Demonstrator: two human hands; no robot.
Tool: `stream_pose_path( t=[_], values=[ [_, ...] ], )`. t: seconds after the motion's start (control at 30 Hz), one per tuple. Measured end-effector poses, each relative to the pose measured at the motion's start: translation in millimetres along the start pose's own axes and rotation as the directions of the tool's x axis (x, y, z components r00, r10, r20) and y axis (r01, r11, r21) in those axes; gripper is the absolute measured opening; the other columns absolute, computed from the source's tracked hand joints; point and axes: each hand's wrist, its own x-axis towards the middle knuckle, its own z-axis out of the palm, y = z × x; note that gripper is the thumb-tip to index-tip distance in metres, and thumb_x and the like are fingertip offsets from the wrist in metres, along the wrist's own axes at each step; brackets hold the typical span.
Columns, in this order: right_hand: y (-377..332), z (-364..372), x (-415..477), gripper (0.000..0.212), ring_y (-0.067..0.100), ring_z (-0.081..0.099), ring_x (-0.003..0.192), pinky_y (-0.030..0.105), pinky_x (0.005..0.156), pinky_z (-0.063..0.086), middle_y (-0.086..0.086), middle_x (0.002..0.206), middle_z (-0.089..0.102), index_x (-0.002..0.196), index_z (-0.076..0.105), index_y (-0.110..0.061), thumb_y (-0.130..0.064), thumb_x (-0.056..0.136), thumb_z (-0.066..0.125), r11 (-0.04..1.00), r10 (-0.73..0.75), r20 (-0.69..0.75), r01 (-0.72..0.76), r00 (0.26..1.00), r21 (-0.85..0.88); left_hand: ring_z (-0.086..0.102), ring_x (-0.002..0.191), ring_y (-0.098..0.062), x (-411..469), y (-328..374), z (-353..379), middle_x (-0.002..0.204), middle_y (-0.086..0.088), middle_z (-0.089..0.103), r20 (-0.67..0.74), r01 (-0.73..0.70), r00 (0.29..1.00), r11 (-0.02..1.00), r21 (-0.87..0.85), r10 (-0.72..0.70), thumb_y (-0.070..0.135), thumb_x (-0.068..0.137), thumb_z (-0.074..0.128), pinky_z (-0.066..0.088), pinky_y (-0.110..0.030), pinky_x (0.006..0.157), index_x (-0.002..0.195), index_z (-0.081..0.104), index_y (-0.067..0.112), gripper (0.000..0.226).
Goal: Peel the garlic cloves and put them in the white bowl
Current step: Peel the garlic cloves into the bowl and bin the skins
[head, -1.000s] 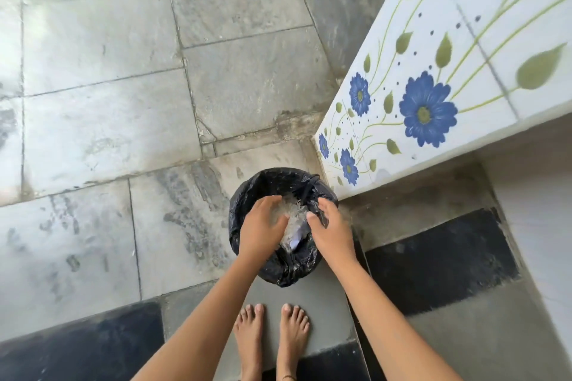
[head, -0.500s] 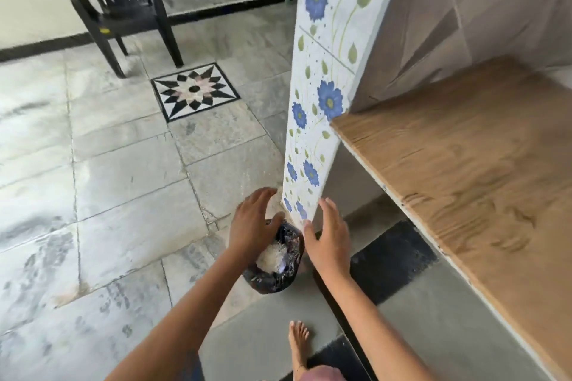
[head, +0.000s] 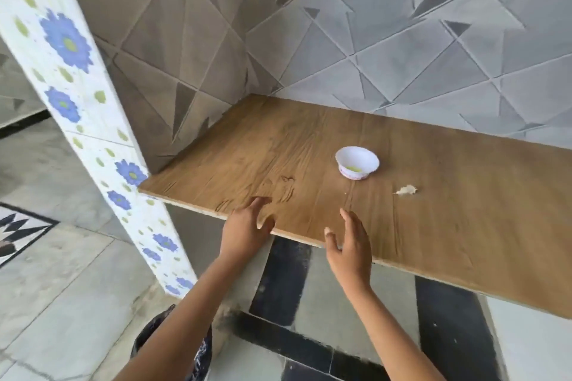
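A small white bowl (head: 357, 162) stands on the wooden counter (head: 448, 226), with something pale yellow-green lying in its bottom. To its right lies a scrap of garlic skin (head: 407, 190). My left hand (head: 247, 227) hovers at the counter's front edge, fingers loosely spread and holding nothing. My right hand (head: 349, 244) is beside it over the same edge, fingers relaxed and empty. Both hands are well short of the bowl.
A flower-patterned tiled pillar (head: 93, 133) rises at the counter's left end. Grey geometric wall tiles (head: 402, 40) back the counter. A bin lined with a black bag (head: 161, 346) sits on the floor under my left arm. Grey and black floor tiles lie below.
My view swung up from the bin on the floor to the counter. Both hands rose from above the bin to the counter's front edge, empty.
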Motion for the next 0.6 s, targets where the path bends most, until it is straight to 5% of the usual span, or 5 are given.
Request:
stream_pose_path(
  t=[0.1, 0.27, 0.47, 0.6],
  values=[
    [48, -39, 36, 0.048, 0.039, 0.062, 0.103, 0.047, 0.085, 0.052, 0.022, 0.113, 0.064, 0.117, 0.061, 0.003, -0.03, 0.082, 0.052, 0.989, 0.098, -0.052, -0.103, 0.994, -0.102, 0.064, 0.1, -0.022, 43, 44, 42, 0.117, 0.001, 0.067, 0.091, -0.074, 0.993, 0.997, 0.005, 0.073, 0.025, 0.09, 0.061, 0.046, -0.028, 0.077, 0.114, 0.066, 0.02, 0.026],
    [121, -72, 87, 0.054, 0.043, 0.061, 0.105, 0.052, 0.088, 0.05, 0.027, 0.113, 0.063, 0.116, 0.061, 0.006, -0.034, 0.082, 0.047, 0.917, 0.149, 0.079, -0.108, 0.986, -0.383, 0.066, 0.087, -0.018, 102, 91, 109, 0.105, -0.002, 0.071, 0.221, -0.077, 0.972, 0.997, -0.008, 0.077, 0.015, 0.089, 0.061, 0.043, -0.022, 0.071, 0.108, 0.07, 0.015, 0.021],
    [164, -85, 111, 0.062, 0.028, 0.01, 0.145, 0.039, 0.117, 0.004, 0.013, 0.157, 0.016, 0.149, 0.02, -0.009, -0.043, 0.099, 0.031, 0.825, 0.214, 0.249, -0.038, 0.944, -0.564, 0.064, 0.091, -0.028, 127, 100, 158, 0.102, -0.008, 0.067, 0.278, -0.007, 0.96, 0.987, 0.16, -0.038, 0.01, 0.087, 0.051, 0.052, -0.036, 0.077, 0.099, 0.071, 0.013, 0.024],
    [169, -83, 110, 0.061, 0.028, 0.008, 0.146, 0.041, 0.117, 0.002, 0.013, 0.158, 0.014, 0.15, 0.022, -0.012, -0.045, 0.099, 0.028, 0.831, 0.213, 0.248, -0.041, 0.945, -0.555, 0.062, 0.089, -0.031, 130, 100, 169, 0.102, -0.01, 0.063, 0.266, -0.045, 0.963, 0.944, 0.326, -0.046, 0.013, 0.092, 0.049, 0.05, -0.036, 0.072, 0.101, 0.067, 0.009, 0.02]
  ],
)
